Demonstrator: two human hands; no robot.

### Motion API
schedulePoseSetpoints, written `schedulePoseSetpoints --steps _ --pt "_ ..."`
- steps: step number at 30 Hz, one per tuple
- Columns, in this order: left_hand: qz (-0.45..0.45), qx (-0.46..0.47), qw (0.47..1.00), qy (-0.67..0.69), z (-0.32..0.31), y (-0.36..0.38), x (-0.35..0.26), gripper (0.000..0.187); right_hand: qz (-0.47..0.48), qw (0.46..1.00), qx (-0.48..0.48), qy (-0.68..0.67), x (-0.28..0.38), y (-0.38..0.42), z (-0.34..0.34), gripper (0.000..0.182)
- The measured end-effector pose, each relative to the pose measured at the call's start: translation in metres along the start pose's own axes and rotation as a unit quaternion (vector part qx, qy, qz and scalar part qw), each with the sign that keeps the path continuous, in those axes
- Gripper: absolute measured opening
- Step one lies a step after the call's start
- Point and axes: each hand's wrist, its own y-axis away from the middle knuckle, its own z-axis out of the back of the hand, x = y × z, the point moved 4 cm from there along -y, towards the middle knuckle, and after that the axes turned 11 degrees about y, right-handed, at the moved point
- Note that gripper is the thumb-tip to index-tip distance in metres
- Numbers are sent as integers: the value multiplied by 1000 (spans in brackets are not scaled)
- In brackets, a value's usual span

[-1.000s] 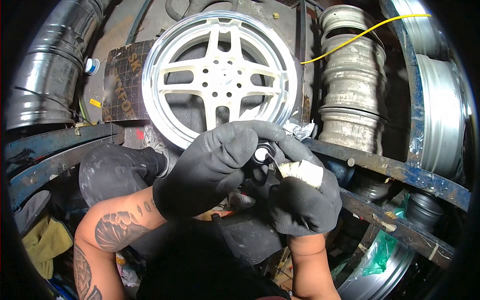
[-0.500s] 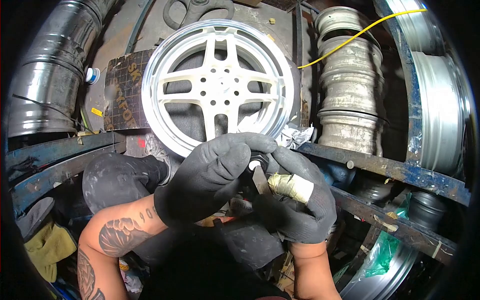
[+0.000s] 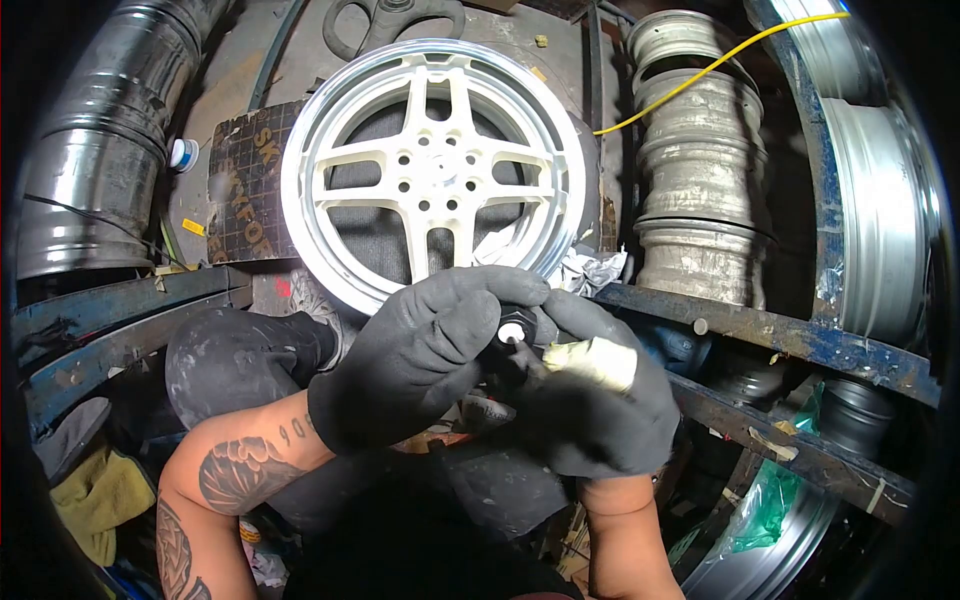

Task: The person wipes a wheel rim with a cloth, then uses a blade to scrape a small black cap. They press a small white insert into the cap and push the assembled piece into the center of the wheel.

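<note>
Gloved in dark grey, my left hand [image 3: 425, 350] curls its fingers and thumb around a small black fitting [image 3: 519, 327] with a white round centre. My right hand [image 3: 610, 400], also gloved, is closed on a small knife [image 3: 527, 358] whose blade points up at the white centre; the blade is smeared by motion and its handle is hidden. Pale tape [image 3: 592, 362] is wrapped around the right thumb area. The right forefinger rests against the fitting's far side. Just beyond my hands lies a white multi-spoke wheel rim [image 3: 338, 170] with a polished lip.
Crumpled white paper [image 3: 592, 272] lies by the rim's near edge. Stacked worn rims [image 3: 700, 180] stand on a blue metal rack [image 3: 790, 345] at right. Shiny dark rims [image 3: 95, 190] are at left, near a printed board [image 3: 245, 190]. A yellow cable [image 3: 720, 65] crosses at upper right.
My right hand has shifted slightly up and right, and the knife has tilted so less of its blade shows. My left hand and the fitting stay nearly still.
</note>
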Motion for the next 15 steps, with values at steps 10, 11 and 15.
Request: schedulePoseSetpoints --steps 10,11,15 --pt "102 -23 932 346 -3 2 7 33 -148 933 -91 -315 -6 2 4 22" --pt "106 -22 933 344 -3 2 6 33 -147 934 -86 -314 -9 3 3 22" --pt "110 -30 928 355 -3 1 8 33 -130 937 -98 -311 -14 6 -2 23"
